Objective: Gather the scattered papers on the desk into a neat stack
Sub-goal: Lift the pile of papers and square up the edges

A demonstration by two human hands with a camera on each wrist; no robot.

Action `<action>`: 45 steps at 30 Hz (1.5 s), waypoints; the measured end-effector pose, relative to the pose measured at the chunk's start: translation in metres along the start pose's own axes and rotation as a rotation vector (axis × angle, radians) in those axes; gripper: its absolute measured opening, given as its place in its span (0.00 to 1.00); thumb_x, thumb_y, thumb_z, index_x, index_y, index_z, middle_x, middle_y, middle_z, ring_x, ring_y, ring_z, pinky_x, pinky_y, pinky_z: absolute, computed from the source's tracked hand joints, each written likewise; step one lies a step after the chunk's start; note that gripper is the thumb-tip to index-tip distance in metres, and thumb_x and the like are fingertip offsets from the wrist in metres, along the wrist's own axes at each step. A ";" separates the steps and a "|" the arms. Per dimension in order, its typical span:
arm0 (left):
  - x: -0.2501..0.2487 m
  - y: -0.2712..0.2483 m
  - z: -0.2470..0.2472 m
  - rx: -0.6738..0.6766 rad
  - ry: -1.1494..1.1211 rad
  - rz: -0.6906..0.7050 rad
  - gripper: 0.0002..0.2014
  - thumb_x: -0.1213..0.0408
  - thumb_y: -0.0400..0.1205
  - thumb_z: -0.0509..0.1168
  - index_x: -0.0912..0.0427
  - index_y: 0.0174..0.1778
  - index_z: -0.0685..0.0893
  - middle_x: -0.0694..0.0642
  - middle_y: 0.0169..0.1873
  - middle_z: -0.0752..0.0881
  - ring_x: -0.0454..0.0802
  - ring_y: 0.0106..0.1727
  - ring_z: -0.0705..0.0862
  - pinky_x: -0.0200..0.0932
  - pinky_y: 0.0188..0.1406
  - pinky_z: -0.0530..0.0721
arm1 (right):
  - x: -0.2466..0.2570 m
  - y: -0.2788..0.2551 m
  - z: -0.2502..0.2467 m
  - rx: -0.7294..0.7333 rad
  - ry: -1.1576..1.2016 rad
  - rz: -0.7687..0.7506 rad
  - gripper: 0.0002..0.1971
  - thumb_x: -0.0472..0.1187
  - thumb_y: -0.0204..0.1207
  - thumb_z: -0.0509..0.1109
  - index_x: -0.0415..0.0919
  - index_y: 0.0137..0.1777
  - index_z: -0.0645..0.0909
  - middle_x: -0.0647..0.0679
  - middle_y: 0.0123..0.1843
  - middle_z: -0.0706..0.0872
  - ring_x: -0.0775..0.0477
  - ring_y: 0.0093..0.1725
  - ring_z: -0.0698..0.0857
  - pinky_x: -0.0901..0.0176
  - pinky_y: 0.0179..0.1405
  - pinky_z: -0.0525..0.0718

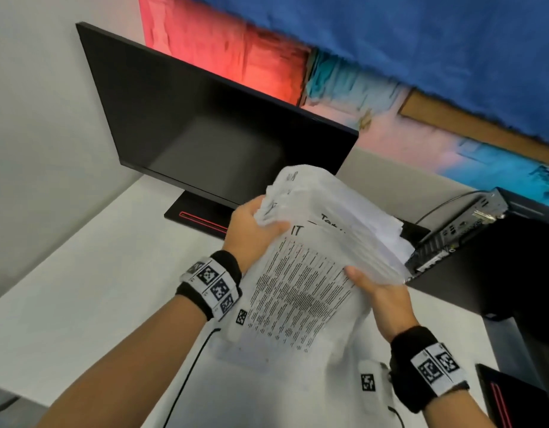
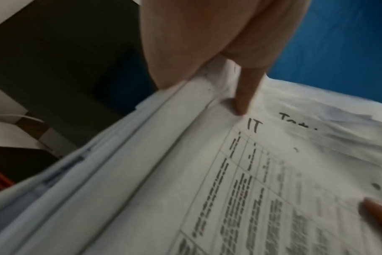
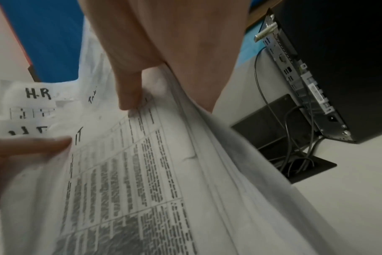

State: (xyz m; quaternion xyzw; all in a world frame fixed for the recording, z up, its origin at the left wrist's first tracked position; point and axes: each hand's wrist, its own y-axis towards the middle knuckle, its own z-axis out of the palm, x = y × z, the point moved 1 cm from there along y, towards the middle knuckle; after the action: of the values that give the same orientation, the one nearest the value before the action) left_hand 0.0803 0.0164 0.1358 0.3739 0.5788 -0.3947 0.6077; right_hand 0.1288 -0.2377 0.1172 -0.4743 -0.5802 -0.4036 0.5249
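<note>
Left hand (image 1: 251, 230) and right hand (image 1: 383, 299): each clamped on an opposite edge of the papers (image 1: 313, 267), thumbs on top; bundle held above the desk (image 1: 91, 282). "H-R" sheet (image 3: 36, 94) is legible in the right wrist view only; the monitor (image 1: 205, 134) is shown whole in the head view only.

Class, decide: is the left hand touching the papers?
Touching. The left wrist view shows the left hand gripping the papers, thumb on top.

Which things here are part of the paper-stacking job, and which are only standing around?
Part of the job:
bundle of white printed papers, held up
left hand, gripping it
right hand, gripping it

Standing around:
black flat monitor
black computer case
white desk
thin black cable
</note>
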 end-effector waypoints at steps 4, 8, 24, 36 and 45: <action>-0.011 0.007 -0.012 -0.046 0.000 0.003 0.09 0.72 0.77 0.76 0.57 0.51 0.90 0.54 0.44 0.95 0.52 0.45 0.95 0.52 0.46 0.94 | -0.003 0.008 -0.015 -0.066 0.000 -0.028 0.24 0.38 0.69 0.82 0.42 0.65 0.84 0.49 0.57 0.95 0.48 0.58 0.92 0.58 0.56 0.90; -0.008 0.006 -0.031 -0.132 -0.184 -0.005 0.15 0.76 0.75 0.77 0.58 0.56 0.90 0.55 0.50 0.95 0.54 0.54 0.94 0.58 0.59 0.90 | -0.051 -0.011 -0.036 -0.139 -0.099 0.302 0.75 0.71 0.35 0.86 0.53 0.87 0.59 0.43 0.82 0.75 0.44 0.79 0.76 0.46 0.75 0.73; 0.070 -0.008 -0.085 0.033 -0.589 -0.295 0.24 0.51 0.81 0.64 0.60 0.70 0.86 0.64 0.66 0.89 0.60 0.66 0.89 0.58 0.66 0.86 | -0.038 -0.025 -0.037 -0.143 0.311 0.394 0.15 0.30 0.80 0.70 0.26 0.65 0.84 0.36 0.55 0.94 0.44 0.48 0.95 0.55 0.38 0.93; 0.059 -0.002 -0.061 -0.006 -0.104 -0.125 0.23 0.72 0.71 0.81 0.62 0.63 0.88 0.57 0.55 0.94 0.52 0.56 0.93 0.54 0.58 0.91 | 0.011 -0.017 -0.032 -0.060 0.025 -0.046 0.20 0.25 0.68 0.77 0.37 0.60 0.87 0.50 0.49 0.96 0.52 0.46 0.94 0.64 0.41 0.90; 0.100 -0.003 -0.064 -0.068 -0.010 -0.160 0.24 0.69 0.67 0.84 0.60 0.58 0.88 0.54 0.49 0.94 0.48 0.52 0.92 0.43 0.54 0.89 | -0.074 -0.019 -0.039 -0.136 -0.053 0.139 0.30 0.32 0.72 0.80 0.42 0.75 0.80 0.51 0.64 0.90 0.56 0.62 0.89 0.52 0.69 0.81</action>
State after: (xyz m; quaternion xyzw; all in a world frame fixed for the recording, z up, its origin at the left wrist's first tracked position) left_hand 0.0528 0.0687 0.0327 0.3037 0.6168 -0.4241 0.5895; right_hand 0.1190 -0.2894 0.0495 -0.5587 -0.5308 -0.3918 0.5026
